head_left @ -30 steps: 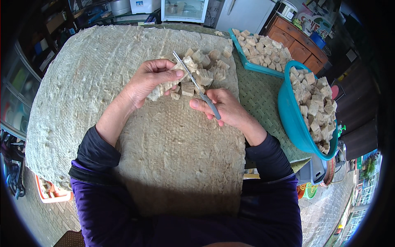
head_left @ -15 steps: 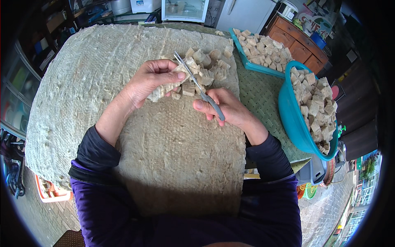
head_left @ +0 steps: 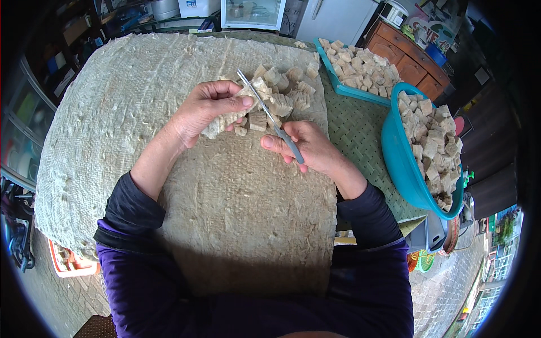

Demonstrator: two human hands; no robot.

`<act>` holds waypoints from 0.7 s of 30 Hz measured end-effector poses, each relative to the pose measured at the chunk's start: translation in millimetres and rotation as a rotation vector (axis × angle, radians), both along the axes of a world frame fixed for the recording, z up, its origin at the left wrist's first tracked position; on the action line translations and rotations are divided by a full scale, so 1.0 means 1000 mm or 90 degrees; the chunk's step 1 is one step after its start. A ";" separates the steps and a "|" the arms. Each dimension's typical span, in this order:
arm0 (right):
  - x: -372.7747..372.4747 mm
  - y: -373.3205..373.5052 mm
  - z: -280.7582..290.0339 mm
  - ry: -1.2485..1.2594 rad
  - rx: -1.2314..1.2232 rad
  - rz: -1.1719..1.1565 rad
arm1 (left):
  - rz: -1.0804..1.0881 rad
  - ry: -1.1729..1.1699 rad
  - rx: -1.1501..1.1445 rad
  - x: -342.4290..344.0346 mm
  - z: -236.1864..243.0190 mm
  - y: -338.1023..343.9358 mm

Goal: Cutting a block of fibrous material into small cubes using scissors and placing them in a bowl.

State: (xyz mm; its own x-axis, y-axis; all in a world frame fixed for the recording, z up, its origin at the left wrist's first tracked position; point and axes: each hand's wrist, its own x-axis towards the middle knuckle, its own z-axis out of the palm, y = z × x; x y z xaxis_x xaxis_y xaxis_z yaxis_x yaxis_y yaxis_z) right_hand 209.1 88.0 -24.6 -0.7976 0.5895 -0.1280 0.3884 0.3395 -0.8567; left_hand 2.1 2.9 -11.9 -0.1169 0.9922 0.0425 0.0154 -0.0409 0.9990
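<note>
In my left hand (head_left: 217,104), thumb and fingers pinch a pale, ragged piece of fibrous material (head_left: 225,121). My right hand (head_left: 296,143) grips long scissors (head_left: 291,145) with a grey handle, their silver blades angled up and leftward across that piece, just right of my left thumb. Several rough beige cubes and chunks (head_left: 258,120) lie loosely bunched behind and beneath the scissors. They rest on a thick, woolly, off-white mat or sheet (head_left: 141,79) spread over most of the surface in front of me.
A green woven surface (head_left: 355,135) extends rightward. On it a teal tray (head_left: 349,93) and teal basin (head_left: 397,163) hold many similar cubes. A wooden cabinet (head_left: 394,50), white fridge (head_left: 332,19) and glass-fronted cooler (head_left: 251,14) stand behind. An orange-rimmed crate (head_left: 73,273) sits low at left.
My right hand and the scissors shifted slightly right at half a second ago, then slightly back left. My left hand and the piece stay nearly still.
</note>
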 end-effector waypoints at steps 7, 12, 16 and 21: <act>0.003 0.006 -0.004 0.047 -0.020 0.055 | -0.002 0.002 -0.007 0.001 0.000 -0.001; 0.003 0.005 -0.003 0.046 -0.012 0.054 | -0.003 0.003 -0.013 0.001 0.000 0.000; 0.000 0.002 -0.002 0.011 0.003 0.010 | 0.002 0.019 -0.016 0.000 0.001 0.000; 0.000 0.001 -0.002 0.005 0.005 -0.001 | 0.001 0.007 -0.007 0.002 0.001 0.000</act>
